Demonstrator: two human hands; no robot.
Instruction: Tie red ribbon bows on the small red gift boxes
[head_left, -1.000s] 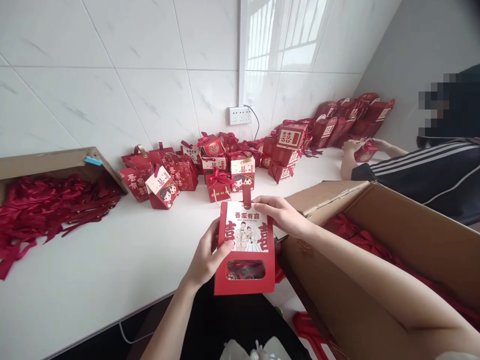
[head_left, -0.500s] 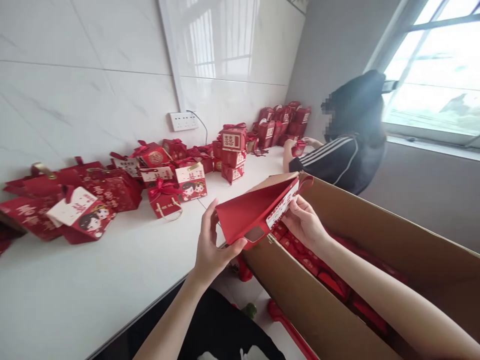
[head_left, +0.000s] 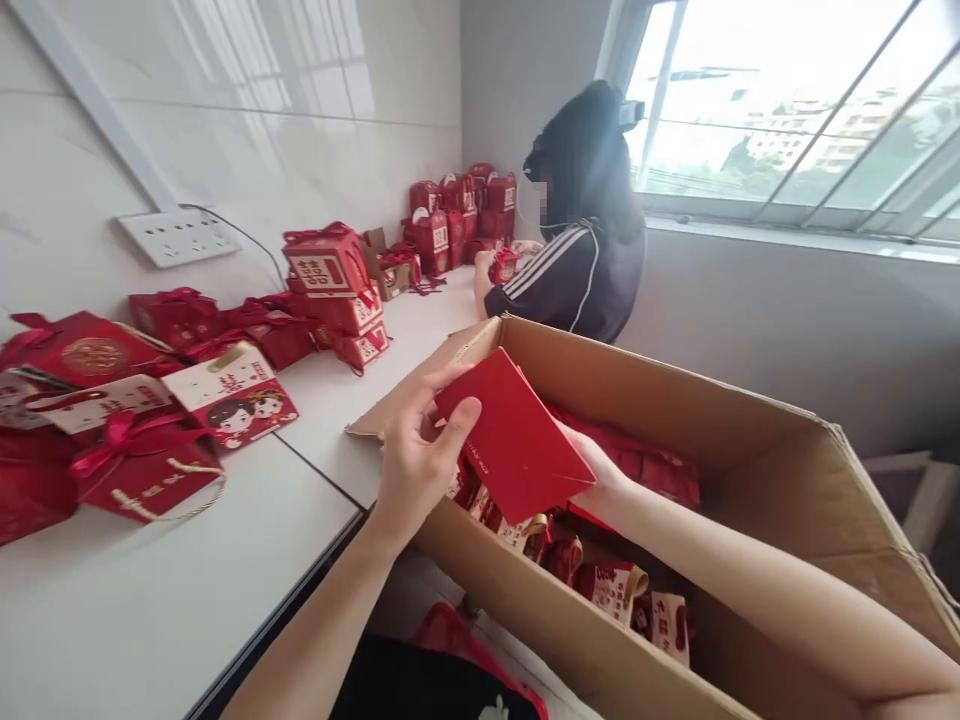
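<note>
Swinging the red box [head_left: 517, 435] over from the counter [head_left: 180, 600], we held it tilted above the carton [head_left: 750, 430], a mostly plain face replacing the earlier couple print, our left hand [head_left: 422, 455] pinching one side, our right hand [head_left: 602, 472] against the other, its hidden fingers' grip impossible to tell.

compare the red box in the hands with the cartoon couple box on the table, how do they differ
The held red box shows a mostly plain face with small pale print; the cartoon couple box shows two figures and a white upper part.
The held red box is tilted between the left hand and right hand; the cartoon couple box sits on the table.
Both have red sides.
</note>
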